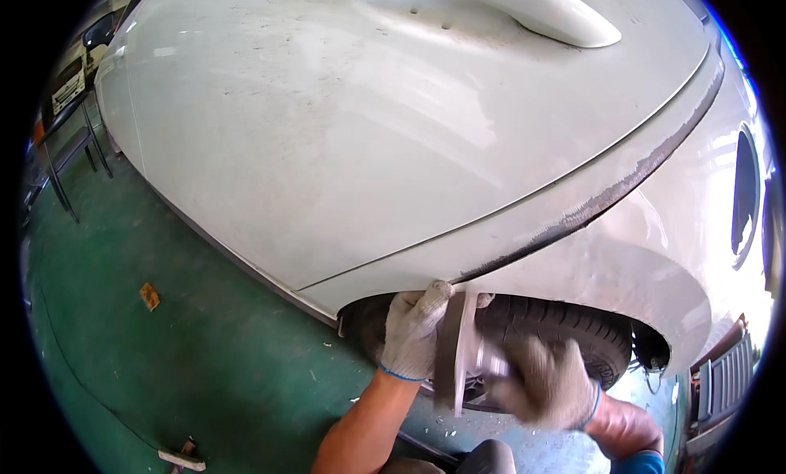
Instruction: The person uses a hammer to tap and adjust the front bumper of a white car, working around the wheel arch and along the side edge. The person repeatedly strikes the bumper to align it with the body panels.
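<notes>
My left hand [416,333], in a cream knit glove with a blue cuff, is closed around a flat grey-brown bar [454,355]. The bar stands upright, its top at the lip of the white car's wheel arch [389,298]. To its right, my gloved right hand [548,384] is curled and smeared by motion. A blurred silvery tool [490,361] shows between that hand and the bar; its exact kind is unclear. Behind both hands is the dark tire [565,322], partly hidden. Along the panel edge above runs a rough grey scraped strip [589,208].
The white car door [270,146] with its handle [565,20] fills the upper view. A black chair [78,146] stands far left on the green floor [221,359]. A brown scrap [150,296] lies there. Slatted grey panels [725,376] lean at the right.
</notes>
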A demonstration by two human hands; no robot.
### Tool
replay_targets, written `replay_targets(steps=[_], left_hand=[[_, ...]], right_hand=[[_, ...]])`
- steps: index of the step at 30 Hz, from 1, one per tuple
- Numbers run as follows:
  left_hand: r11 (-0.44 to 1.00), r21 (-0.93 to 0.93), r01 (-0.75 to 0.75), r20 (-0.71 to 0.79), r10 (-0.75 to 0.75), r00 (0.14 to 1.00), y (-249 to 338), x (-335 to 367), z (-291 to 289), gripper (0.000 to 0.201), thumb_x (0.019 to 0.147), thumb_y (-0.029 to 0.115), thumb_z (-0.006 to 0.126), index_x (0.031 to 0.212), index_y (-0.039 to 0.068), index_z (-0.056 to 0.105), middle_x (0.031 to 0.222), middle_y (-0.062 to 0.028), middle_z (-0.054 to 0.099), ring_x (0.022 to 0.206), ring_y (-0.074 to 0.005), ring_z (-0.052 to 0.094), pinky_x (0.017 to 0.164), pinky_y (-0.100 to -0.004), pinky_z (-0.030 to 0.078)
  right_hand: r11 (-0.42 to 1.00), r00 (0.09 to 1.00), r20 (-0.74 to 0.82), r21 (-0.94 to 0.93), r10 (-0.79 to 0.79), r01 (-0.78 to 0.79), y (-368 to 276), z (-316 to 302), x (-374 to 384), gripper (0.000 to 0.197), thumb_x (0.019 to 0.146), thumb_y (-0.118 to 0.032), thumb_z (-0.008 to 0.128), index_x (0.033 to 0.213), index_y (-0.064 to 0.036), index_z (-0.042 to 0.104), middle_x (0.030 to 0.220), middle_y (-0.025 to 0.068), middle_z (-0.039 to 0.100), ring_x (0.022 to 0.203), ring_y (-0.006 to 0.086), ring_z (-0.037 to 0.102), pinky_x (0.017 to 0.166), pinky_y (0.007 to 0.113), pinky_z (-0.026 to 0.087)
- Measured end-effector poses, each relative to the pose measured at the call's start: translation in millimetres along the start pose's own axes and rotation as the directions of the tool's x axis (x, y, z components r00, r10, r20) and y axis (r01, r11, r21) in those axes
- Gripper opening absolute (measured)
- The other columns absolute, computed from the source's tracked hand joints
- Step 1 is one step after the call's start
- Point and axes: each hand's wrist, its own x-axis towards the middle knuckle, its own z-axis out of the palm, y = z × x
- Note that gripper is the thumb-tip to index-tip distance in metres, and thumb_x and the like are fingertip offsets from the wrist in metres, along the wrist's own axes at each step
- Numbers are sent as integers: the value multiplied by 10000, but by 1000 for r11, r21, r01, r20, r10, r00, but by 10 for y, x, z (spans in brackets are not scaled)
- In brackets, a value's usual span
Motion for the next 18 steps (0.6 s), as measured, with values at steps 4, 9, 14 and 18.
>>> replay_targets(steps=[4, 9, 14, 18], left_hand=[[1000, 14, 22, 27, -23, 999, -47, 35, -110, 265, 960, 232, 721, 1001, -30, 717, 915, -144, 741, 829, -215, 712, 758, -344, 594], [997, -69, -42, 123, 51, 991, 2, 62, -95, 272, 942, 226, 732, 1103, 7, 719, 1069, -161, 749, 944, -254, 721, 869, -398, 572], [974, -161, 158, -5, -161, 987, 155, -136, 20, 369, 955, 276, 725, 1235, 43, 667, 1211, -109, 711, 1039, -242, 697, 951, -406, 546], [902, -427, 58, -119, -119, 986, 34, -360, 279, 358, 1023, 314, 638, 1269, 54, 650, 1233, -120, 698, 1130, -280, 685, 995, -477, 558]], right_hand=[[1000, 998, -58, -20, -16, 15, 21, 52, -14, 358, 820, -235, 787, 1059, -4, 656, 814, 146, 664, 712, 370, 687, 628, 438, 545], [995, 997, 71, 103, -13, 6, 57, -64, 95, 386, 814, -318, 823, 1053, -54, 674, 825, 129, 689, 725, 358, 698, 662, 435, 557], [929, 977, 147, 313, 156, -195, -21, -192, 80, 337, 834, -315, 819, 984, -41, 693, 681, 80, 662, 588, 280, 675, 529, 383, 516], [901, 895, 419, 310, 156, -302, -328, -365, -182, 382, 855, -285, 804, 1117, -32, 689, 655, 110, 670, 575, 298, 688, 540, 386, 535]])
